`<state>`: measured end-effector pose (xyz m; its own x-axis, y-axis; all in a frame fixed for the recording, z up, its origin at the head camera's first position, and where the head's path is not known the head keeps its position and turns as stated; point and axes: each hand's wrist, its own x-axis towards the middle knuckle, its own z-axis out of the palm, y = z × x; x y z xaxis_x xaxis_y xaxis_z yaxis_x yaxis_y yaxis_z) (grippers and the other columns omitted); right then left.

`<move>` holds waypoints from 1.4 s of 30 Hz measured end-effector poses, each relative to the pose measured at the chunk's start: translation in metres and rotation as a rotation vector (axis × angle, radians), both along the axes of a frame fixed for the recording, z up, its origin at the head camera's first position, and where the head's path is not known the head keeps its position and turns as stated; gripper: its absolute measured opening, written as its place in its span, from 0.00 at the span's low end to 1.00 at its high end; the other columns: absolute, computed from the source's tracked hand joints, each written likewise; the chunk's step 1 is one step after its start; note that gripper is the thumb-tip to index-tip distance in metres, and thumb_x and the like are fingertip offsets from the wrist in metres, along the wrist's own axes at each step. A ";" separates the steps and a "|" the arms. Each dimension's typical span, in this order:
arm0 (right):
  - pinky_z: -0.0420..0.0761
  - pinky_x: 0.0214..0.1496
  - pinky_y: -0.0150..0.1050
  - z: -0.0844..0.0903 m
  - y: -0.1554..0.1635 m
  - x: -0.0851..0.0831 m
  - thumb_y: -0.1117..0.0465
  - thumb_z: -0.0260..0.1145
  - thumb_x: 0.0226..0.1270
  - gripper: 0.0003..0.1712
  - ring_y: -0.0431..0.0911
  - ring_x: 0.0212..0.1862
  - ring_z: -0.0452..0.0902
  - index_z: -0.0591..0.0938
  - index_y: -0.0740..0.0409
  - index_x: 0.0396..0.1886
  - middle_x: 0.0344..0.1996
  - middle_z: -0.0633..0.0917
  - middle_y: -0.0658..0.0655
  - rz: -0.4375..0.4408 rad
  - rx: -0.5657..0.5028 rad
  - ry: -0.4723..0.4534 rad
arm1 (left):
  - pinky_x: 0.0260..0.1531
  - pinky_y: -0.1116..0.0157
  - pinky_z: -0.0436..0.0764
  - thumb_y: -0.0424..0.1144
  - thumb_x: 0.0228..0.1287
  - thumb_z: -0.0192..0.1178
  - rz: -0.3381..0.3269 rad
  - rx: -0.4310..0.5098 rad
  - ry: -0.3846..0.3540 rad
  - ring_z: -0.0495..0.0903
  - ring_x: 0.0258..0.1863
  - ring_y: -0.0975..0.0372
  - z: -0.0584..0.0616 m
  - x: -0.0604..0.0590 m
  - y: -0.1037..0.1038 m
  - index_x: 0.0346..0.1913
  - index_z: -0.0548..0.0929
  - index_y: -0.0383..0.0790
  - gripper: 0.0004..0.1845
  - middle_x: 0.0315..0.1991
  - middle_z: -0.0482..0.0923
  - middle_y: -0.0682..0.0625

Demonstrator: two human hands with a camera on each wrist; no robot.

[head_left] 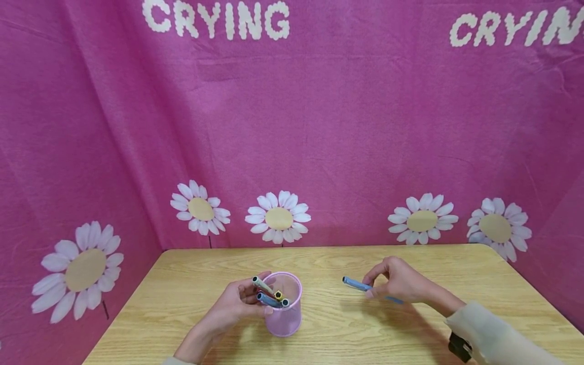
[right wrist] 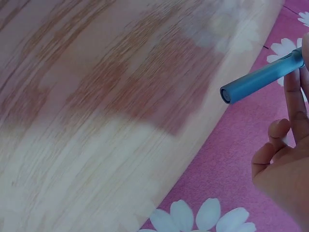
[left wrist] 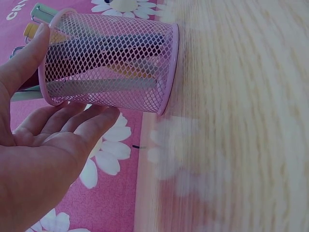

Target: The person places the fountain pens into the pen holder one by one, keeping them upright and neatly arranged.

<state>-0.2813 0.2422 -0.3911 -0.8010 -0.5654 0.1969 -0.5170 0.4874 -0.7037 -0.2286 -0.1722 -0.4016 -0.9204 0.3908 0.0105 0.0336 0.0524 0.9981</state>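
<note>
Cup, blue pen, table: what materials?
Cup: looks like metal mesh, painted glossy pink; open diamond grid with solid rims shows. Blue pen: likely plastic, smooth matte barrel with a hollow end. Table: light wood grain, probably laminate; flat even sheen, can't be sure.

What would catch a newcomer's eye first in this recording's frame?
The pink wire-mesh pen cup, stuffed with markers, stands near the front of the light wooden table, with the left hand around it. To its right, the right hand pinches a blue plastic marker above the tabletop.
</note>
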 end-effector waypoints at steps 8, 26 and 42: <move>0.57 0.26 0.33 0.005 -0.008 0.011 0.61 0.83 0.58 0.06 0.40 0.25 0.56 0.94 0.51 0.35 0.34 0.91 0.45 -0.050 -0.025 -0.012 | 0.65 0.61 0.77 0.31 0.61 0.77 0.001 0.009 -0.001 0.77 0.67 0.47 0.000 0.001 0.001 0.70 0.77 0.26 0.35 0.79 0.64 0.37; 0.58 0.31 0.35 0.015 -0.025 0.026 0.57 0.84 0.58 0.10 0.41 0.32 0.61 0.94 0.51 0.39 0.38 0.90 0.47 -0.134 -0.088 -0.056 | 0.69 0.60 0.72 0.28 0.61 0.76 -0.019 0.024 0.010 0.72 0.71 0.44 0.000 0.001 0.002 0.61 0.81 0.23 0.26 0.79 0.63 0.36; 0.56 0.29 0.33 0.025 -0.041 0.037 0.61 0.83 0.58 0.08 0.38 0.28 0.58 0.94 0.53 0.38 0.37 0.91 0.49 -0.113 -0.166 -0.087 | 0.68 0.59 0.74 0.29 0.61 0.76 -0.013 0.019 0.020 0.73 0.70 0.42 -0.001 -0.001 0.001 0.67 0.78 0.24 0.32 0.78 0.62 0.35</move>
